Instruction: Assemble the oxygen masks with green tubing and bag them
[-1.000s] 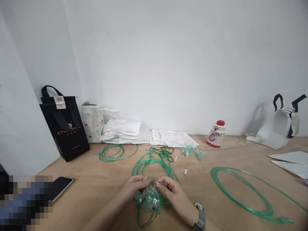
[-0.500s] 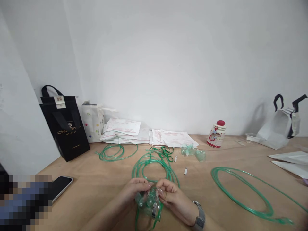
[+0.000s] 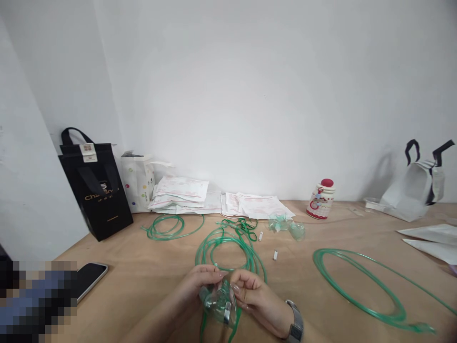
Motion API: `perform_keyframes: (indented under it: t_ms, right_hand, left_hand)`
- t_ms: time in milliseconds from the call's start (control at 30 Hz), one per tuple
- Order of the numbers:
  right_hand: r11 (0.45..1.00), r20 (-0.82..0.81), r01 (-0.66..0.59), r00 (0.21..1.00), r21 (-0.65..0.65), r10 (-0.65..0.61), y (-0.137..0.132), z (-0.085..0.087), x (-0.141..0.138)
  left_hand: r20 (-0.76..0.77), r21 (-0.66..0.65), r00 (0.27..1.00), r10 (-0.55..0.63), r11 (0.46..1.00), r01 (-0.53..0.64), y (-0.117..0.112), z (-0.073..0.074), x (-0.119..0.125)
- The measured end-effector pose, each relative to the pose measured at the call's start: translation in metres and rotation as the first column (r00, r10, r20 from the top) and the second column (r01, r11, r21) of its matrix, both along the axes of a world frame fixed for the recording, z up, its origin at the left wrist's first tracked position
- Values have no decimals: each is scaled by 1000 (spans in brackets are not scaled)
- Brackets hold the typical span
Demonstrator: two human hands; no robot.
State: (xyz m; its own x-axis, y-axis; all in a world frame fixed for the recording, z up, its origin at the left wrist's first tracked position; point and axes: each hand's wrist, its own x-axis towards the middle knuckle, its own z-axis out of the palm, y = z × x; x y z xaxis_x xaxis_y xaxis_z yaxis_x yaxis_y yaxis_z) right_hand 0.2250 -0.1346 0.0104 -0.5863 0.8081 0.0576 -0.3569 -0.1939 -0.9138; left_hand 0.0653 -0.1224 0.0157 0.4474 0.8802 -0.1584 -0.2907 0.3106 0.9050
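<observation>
Forearms (image 3: 166,308) angled inward; left hand (image 3: 204,276), right hand (image 3: 253,291) both pinching clear mask (image 3: 216,308), fingertips close together

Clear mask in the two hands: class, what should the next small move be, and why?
Probably steady the clear mask with the left hand while the right hand gently draws the green strap straight. Both hands are at the mask, and the strap's two lengths trail from it towards the person, with neither hand on those trailing parts.
</observation>
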Motion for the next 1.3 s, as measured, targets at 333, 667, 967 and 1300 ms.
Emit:
perform_keyframes:
  t_ms: [333, 667, 967, 1300]
  right_hand:
    - [999, -67, -34, 997, -1, 34, -1, 2, 0]
    - [989, -104, -122, 988, -85, 113, 1, -10, 0]
    - [992, -81, -96, 993, -83, 89, 4, -6, 2]
    - [990, -117, -100, 989, -102, 88, 2, -6, 0]
  left_hand:
    - [-12, -22, 1000, -16, 1000, 16, -4, 6, 3]
    - [-39, -11, 998, -44, 999, 44, -6, 11, 0]
    - [-103, -4, 994, -22, 1000, 22, -8, 13, 1]
    - [-111, -3, 993, 38, 999, -38, 6, -4, 2]
